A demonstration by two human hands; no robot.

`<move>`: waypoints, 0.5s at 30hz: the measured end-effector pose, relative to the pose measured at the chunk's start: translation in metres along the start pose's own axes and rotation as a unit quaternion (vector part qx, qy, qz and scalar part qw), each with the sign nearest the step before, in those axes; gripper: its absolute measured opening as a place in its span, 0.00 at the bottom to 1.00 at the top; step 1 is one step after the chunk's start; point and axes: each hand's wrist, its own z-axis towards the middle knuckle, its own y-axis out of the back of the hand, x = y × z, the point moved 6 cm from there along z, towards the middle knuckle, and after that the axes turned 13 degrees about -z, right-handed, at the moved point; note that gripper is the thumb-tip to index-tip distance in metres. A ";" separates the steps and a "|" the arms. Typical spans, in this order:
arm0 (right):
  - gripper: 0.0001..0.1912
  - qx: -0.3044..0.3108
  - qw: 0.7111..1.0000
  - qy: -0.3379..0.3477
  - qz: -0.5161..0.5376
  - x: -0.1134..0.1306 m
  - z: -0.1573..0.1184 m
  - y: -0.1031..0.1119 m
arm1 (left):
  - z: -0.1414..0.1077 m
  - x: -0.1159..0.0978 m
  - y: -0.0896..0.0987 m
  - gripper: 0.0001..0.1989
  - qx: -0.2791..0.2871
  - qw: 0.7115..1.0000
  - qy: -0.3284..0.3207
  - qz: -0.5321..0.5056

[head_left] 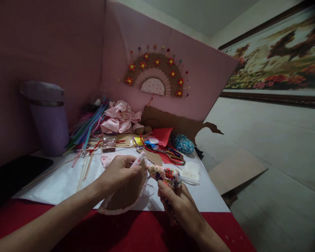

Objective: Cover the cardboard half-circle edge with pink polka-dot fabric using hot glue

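My left hand [117, 172] pinches the upper edge of a brown cardboard piece [128, 194]. White and pink dotted fabric [140, 159] is folded around the rim of that piece, which is held tilted over the table's front edge. In my right hand [180, 204] is a hot glue gun [160, 172] with a flower-patterned body, my fingers wrapped around its handle. The nozzle points left and is close to the fabric edge by my left fingertips; whether it touches cannot be made out. Thin loose strands [148, 190] hang beside the cardboard.
Behind lie scissors [174, 159], blue yarn [184, 143], crumpled dotted fabric [119, 117], wooden sticks [85, 169] and pipe cleaners [90, 120]. A purple tumbler [49, 122] and black phone-like slab [21, 175] stand left. A flower-decorated cardboard arch [157, 62] is on the pink panel.
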 end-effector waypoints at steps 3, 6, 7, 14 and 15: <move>0.24 -0.010 1.000 0.001 0.016 0.000 0.000 0.001 | 0.000 0.002 -0.002 0.14 0.010 1.000 -0.002 0.023; 0.25 -0.006 1.000 0.002 0.020 0.000 0.000 0.000 | 0.001 0.006 -0.002 0.15 0.019 0.999 -0.005 0.039; 0.25 -0.004 1.000 0.003 0.017 0.000 0.000 0.000 | 0.001 0.007 -0.002 0.15 0.024 0.999 -0.005 0.037; 0.25 -0.008 1.000 0.010 -0.007 0.002 0.000 0.000 | 0.003 0.012 -0.002 0.15 0.036 0.999 -0.001 0.029; 0.25 -0.007 1.000 0.011 -0.009 0.002 0.000 0.000 | 0.002 0.011 -0.003 0.15 0.036 0.999 -0.002 0.022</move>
